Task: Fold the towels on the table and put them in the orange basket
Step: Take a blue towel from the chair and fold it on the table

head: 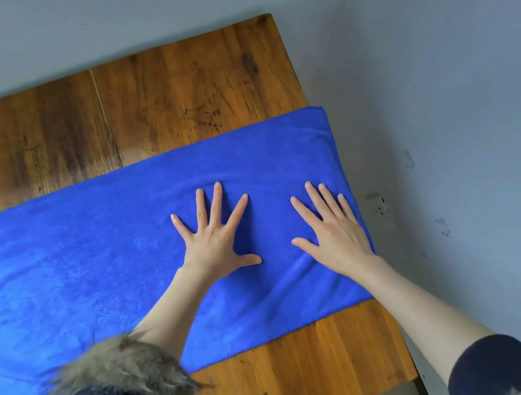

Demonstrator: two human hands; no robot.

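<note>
The blue towel (96, 261) lies flat on the wooden tabletop (183, 85), its long axis running left to right along the near half, and its right end reaches the right edge of the tabletop, seemingly a little over it. That end looks rounded and doubled, which suggests a lengthwise fold is already made, though the layers cannot be counted from here. Both hands rest on this right end, palms down and fingers straight. The left hand (216, 240) is widely spread, fingers fanned toward the far edge, thumb pointing right. The right hand (334, 229) sits just beside it, nearer the right edge, fingers closer together and angled toward the far left, thumb pointing left at the other thumb. Neither hand pinches any cloth; they press or smooth it. Both forearms reach in from the near edge, sleeves with fur cuffs pushed back. Since most of the towel stretches away to the left, out of view, the next fold probably means bringing one end across along that long axis. The orange basket is not in view.
</note>
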